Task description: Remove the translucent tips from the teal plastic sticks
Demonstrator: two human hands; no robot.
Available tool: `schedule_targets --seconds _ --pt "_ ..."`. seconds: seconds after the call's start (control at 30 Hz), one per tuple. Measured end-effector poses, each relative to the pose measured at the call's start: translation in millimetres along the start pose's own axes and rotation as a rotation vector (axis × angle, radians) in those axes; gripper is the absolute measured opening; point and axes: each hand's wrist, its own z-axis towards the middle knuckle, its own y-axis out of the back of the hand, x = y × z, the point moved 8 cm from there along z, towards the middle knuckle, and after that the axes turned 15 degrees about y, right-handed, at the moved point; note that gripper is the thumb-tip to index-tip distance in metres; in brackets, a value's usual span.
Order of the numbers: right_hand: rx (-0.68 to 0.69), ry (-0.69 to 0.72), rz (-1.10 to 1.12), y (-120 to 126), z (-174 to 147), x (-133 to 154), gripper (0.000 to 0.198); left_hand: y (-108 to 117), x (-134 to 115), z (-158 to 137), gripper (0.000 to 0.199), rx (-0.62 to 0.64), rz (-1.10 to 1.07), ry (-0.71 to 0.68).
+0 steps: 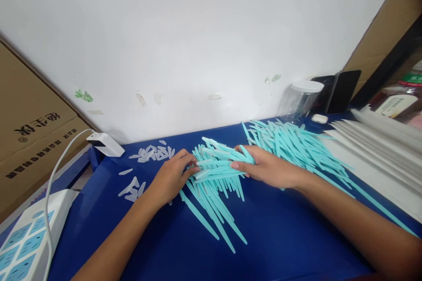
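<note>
My right hand (263, 167) is closed round a bundle of slim turquoise eyebrow razors (224, 167), thumb on top, their ends pointing left. At that left end, the fingers of my left hand (180, 169) pinch together on a razor's tip; the exact grip is partly hidden. Beneath the bundle lies a fanned pile of more turquoise razors (216, 210) on the blue table (263, 237). Left of my left hand, small translucent blade covers (153, 153) are heaped, and a smaller group of covers (133, 189) lies nearer to me.
At right, another large razor pile (296, 145) spreads beside stacked white envelopes (379, 149). Behind it stand a clear jar (300, 101) with a white lid and a dark phone (343, 92). A white charger (105, 144) and power strip (29, 232) are at left, joined by a cable.
</note>
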Motion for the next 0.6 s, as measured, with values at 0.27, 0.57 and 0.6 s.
schedule_targets --seconds 0.27,0.57,0.6 --pt "0.029 -0.021 0.018 -3.7 -1.1 3.5 0.039 45.7 -1.8 -7.3 0.021 -0.357 -0.127 0.109" --pt "0.029 -0.011 0.03 -5.4 -0.5 -3.0 0.043 36.5 -5.2 -9.5 0.018 -0.273 -0.537 0.152" --pt "0.03 -0.007 0.033 -5.8 -0.2 -2.6 0.042 35.9 -6.6 -9.6 0.019 -0.254 -0.572 0.151"
